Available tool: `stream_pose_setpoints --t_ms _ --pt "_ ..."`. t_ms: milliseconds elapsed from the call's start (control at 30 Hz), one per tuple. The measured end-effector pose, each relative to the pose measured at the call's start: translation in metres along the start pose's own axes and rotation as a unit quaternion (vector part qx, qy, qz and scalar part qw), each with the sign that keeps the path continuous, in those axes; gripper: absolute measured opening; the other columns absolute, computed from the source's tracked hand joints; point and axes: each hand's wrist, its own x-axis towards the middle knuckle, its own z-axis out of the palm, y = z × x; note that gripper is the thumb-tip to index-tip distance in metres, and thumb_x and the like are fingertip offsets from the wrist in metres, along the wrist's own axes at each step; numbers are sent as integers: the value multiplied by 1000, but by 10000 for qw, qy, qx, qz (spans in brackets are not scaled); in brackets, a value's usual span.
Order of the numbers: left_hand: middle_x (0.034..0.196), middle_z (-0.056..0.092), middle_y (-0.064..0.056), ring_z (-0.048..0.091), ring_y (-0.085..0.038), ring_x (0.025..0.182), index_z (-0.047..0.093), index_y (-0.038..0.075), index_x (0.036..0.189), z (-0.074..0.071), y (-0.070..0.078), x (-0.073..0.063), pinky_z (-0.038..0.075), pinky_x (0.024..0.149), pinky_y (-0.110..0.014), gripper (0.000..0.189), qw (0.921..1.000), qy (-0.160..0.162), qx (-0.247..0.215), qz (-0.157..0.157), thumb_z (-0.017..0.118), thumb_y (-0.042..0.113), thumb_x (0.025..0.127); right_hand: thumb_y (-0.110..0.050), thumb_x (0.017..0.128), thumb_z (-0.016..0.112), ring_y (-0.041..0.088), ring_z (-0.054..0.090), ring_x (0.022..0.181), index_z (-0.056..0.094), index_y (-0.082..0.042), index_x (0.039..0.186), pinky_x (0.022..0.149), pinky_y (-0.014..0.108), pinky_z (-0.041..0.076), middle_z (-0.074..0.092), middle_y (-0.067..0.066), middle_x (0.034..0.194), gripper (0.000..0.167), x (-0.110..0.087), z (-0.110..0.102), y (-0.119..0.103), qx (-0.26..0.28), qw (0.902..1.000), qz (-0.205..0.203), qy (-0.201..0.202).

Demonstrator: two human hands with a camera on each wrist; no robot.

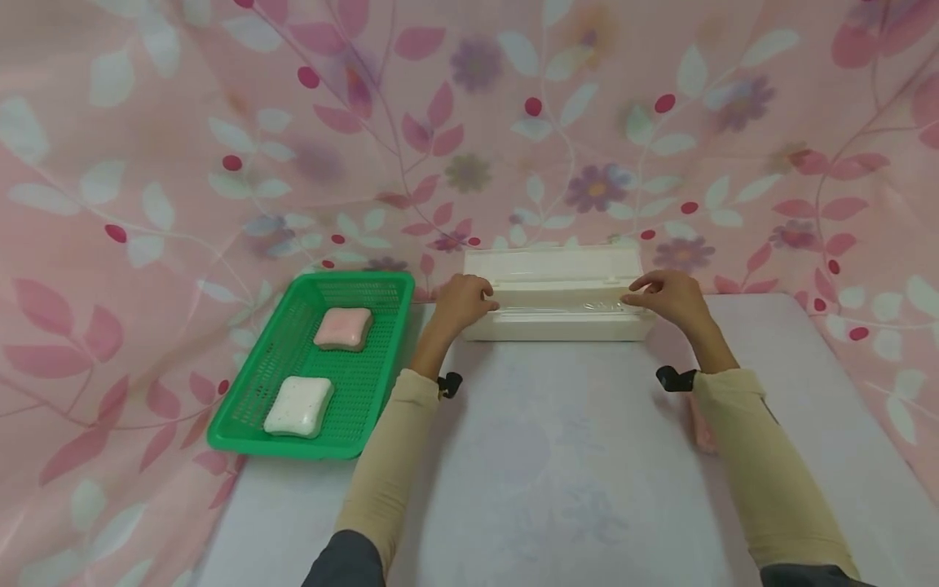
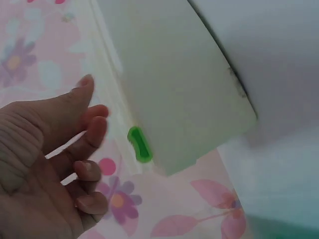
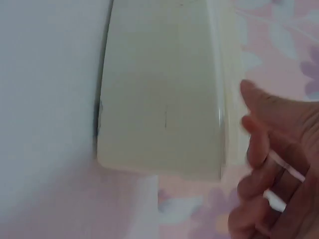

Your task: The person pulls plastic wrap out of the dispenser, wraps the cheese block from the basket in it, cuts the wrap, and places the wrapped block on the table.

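A long white cling film dispenser [image 1: 557, 329] lies at the far side of the table, its lid [image 1: 553, 264] raised at the back. Clear cling film [image 1: 561, 301] shows inside it. My left hand [image 1: 464, 306] is over the left end and my right hand [image 1: 671, 298] over the right end. In the left wrist view the left thumb and fingers curve loosely, tips apart, beside the dispenser's green tab [image 2: 140, 145]. The right wrist view has the right fingers [image 3: 258, 142] likewise bent, with a gap below the thumb.
To the left stands a green plastic basket [image 1: 396, 359] holding a pink soap bar [image 1: 343, 328] and a white soap bar [image 1: 298, 405]. A pink object [image 1: 702, 425] lies partly hidden beneath the right forearm. Floral cloth [image 1: 513, 147] hangs behind the white table [image 1: 543, 456].
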Motion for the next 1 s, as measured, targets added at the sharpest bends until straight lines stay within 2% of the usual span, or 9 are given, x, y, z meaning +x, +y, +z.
stream_pose_setpoints --t_ms 67,167,367,467,533,667,767,900,1000 --pt "98 72 -6 63 -24 91 76 6 102 -1 1 10 51 80 -39 25 9988 -460 98 -123 77 26 87 -38 83 78 35 56 91 72 -3 109 63 38 44 62 20 105 44 9 5 -5 -459 9985 295 -74" --pt "99 72 -4 65 -23 90 77 8 99 0 3 20 53 77 -39 21 9938 -1027 297 -316 77 25 87 -38 82 78 37 60 90 74 -6 107 59 39 47 66 21 109 42 22 14 -12 -1210 9903 638 -245" --pt "100 70 -4 65 -22 92 75 11 97 7 6 35 53 78 -43 16 9818 -1450 1038 -655 77 24 87 -38 80 80 26 60 66 77 -5 98 53 36 47 71 15 85 37 35 32 -22 -2094 9714 1037 -416" --pt "105 68 -6 63 -20 92 75 13 96 14 7 42 53 77 -44 8 9776 -1609 1158 -706 71 18 91 -34 84 78 27 59 66 77 -5 99 52 36 47 70 19 87 33 36 37 -20 -2319 9663 1062 -360" --pt "106 67 -7 62 -20 91 76 14 95 19 7 45 52 74 -43 10 9773 -1581 1195 -744 66 13 92 -27 86 74 33 63 72 77 -4 99 51 38 48 70 22 94 26 34 39 -17 -2306 9679 979 -203" --pt "101 66 -7 60 -19 88 73 13 89 26 6 46 51 70 -43 13 9788 -1321 1302 -872 61 9 92 -15 87 65 43 63 87 77 -4 95 53 44 51 69 22 101 18 29 41 -13 -1952 9784 669 114" --pt "98 66 -6 62 -20 87 73 13 86 27 4 45 52 70 -45 13 9811 -1175 1265 -878 62 8 91 -14 89 62 42 62 89 75 -3 95 58 46 52 68 21 103 18 27 40 -12 -1565 9868 415 62" --pt "100 70 -4 64 -21 92 78 15 90 23 -4 42 53 73 -44 18 9882 -1078 985 -473 62 7 90 -19 91 64 38 59 87 72 -1 99 64 44 48 65 21 100 21 24 32 -9 -997 9949 71 -109" --pt "101 71 -2 62 -20 90 79 13 92 12 -11 38 52 76 -39 20 9939 -953 525 -183 61 5 90 -22 93 66 34 54 84 71 1 102 66 41 42 61 19 95 26 20 22 -7 -473 9988 -95 -125"
